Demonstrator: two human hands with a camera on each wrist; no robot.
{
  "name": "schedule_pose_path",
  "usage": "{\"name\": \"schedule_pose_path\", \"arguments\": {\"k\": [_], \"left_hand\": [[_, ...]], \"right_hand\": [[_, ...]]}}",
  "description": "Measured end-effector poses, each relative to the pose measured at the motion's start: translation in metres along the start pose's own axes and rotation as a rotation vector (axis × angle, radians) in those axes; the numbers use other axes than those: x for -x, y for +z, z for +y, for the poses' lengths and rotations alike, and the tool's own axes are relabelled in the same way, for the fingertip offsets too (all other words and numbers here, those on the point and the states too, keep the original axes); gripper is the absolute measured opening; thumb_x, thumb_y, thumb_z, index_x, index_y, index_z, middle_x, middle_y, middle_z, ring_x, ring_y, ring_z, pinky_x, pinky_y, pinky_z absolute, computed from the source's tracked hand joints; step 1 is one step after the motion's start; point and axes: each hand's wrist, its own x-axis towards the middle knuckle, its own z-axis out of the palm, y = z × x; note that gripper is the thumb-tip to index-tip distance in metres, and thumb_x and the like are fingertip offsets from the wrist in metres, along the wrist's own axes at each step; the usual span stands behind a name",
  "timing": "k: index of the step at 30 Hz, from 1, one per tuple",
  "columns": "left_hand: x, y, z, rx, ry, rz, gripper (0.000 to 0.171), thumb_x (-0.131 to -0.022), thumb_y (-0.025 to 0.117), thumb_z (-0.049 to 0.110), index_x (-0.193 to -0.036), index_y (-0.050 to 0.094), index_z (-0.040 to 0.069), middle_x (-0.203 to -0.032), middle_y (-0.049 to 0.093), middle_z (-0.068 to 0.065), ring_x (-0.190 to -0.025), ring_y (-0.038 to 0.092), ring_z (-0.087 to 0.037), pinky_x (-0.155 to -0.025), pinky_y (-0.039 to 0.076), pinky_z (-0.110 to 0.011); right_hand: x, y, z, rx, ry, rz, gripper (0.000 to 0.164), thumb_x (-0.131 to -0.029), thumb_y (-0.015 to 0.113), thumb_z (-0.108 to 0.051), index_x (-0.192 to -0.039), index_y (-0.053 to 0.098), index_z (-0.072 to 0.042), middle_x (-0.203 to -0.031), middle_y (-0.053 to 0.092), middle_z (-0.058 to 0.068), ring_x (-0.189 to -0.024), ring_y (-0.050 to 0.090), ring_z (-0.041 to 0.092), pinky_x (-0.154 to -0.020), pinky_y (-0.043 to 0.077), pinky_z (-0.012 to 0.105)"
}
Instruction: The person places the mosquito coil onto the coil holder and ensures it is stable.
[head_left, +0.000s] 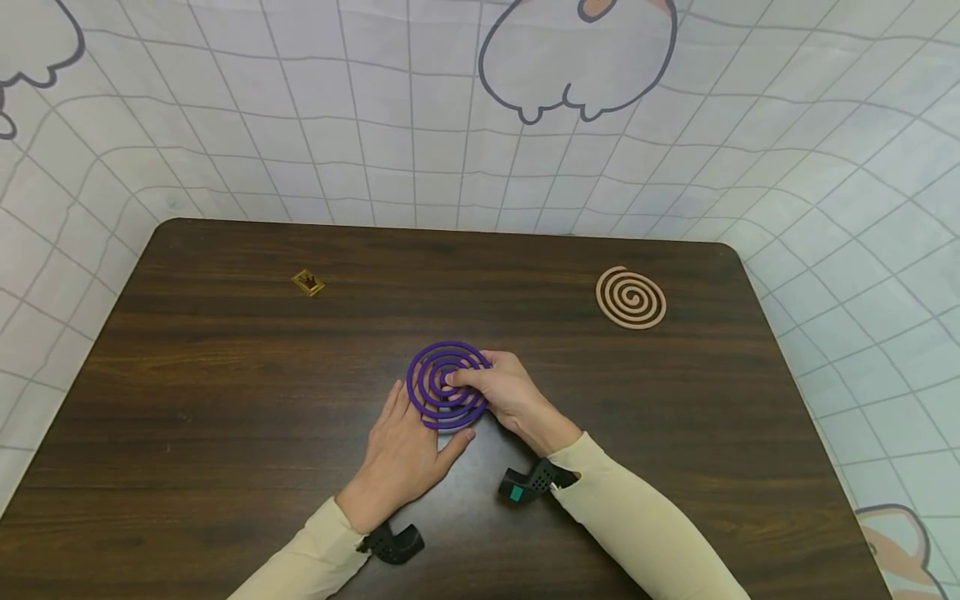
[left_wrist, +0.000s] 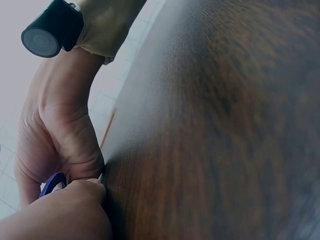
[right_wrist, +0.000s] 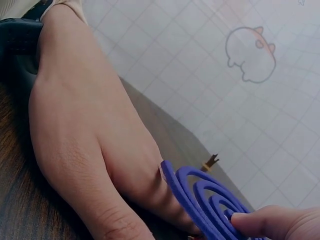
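A purple mosquito coil (head_left: 448,411) is pinched by my right hand (head_left: 517,396), whose thumb lies over the coil's centre while its other fingers are largely hidden beneath. My left hand (head_left: 401,454) is palm down at the coil's lower left, with straight fingers passing under its edge and the thumb spread to the right. In the right wrist view, the purple coil (right_wrist: 197,212) tilts beside the back of the left hand (right_wrist: 80,125). The left wrist view shows only a sliver of the purple coil (left_wrist: 53,184) between the hands.
On the dark wooden table (head_left: 247,467), a tan mosquito coil (head_left: 631,298) lies at the back right. A small gold metal stand (head_left: 308,282) with an upright prong sits at the back left. A white gridded curtain (head_left: 375,108) surrounds the table's back and sides.
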Motion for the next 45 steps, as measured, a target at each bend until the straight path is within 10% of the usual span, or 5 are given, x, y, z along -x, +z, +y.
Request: {"name": "schedule_pose_path", "arguments": {"k": [45], "left_hand": [[0.0004, 0.0048, -0.0026, -0.004, 0.012, 0.02, 0.092, -0.096, 0.063, 0.06, -0.165, 0.027, 0.009, -0.167, 0.035, -0.021, -0.158, 0.032, -0.038, -0.131, 0.022, -0.058]], "right_hand": [[-0.0029, 0.0022, -0.0021, 0.009, 0.016, 0.022, 0.026, -0.084, 0.075, 0.006, -0.107, 0.063, 0.003, -0.077, 0.068, -0.004, -0.069, 0.069, 0.005, -0.063, 0.059, 0.017]]}}
